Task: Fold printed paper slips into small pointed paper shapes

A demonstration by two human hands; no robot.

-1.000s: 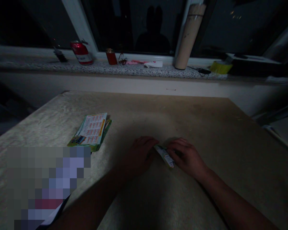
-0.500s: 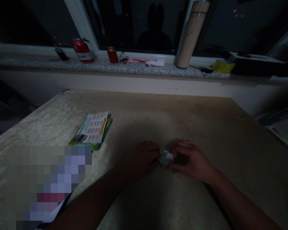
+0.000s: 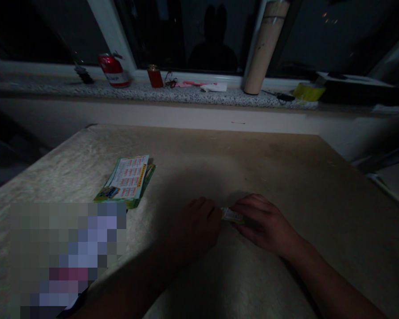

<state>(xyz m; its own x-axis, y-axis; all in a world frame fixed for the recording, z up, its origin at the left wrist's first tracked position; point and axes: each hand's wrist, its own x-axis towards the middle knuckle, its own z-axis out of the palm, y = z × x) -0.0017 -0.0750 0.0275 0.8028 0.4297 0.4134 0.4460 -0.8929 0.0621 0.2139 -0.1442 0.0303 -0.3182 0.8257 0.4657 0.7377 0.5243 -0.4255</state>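
Between my two hands, low over the middle of the table, is a small folded piece of printed paper (image 3: 232, 215), pale with some green on it. My left hand (image 3: 199, 221) is closed on its left end, the fingertips mostly in shadow. From the other side my right hand (image 3: 261, 219) grips the right end between thumb and fingers. Most of the paper is covered by the fingers. Off to the left lies a stack of printed calendar cards (image 3: 128, 177), green at the edges, with red and dark print on the top one.
A blurred-out patch (image 3: 86, 248) hides an item at the table's (image 3: 279, 159) left front. Along the granite windowsill (image 3: 193, 97) stand a red can (image 3: 113, 71), a small red jar (image 3: 155, 76), a tall cardboard tube (image 3: 266, 48) and a roll of yellow tape (image 3: 308, 91).
The paper between my hands has turned and now looks flatter and narrower. My left fingers have curled further over its left end; my right hand has shifted slightly.
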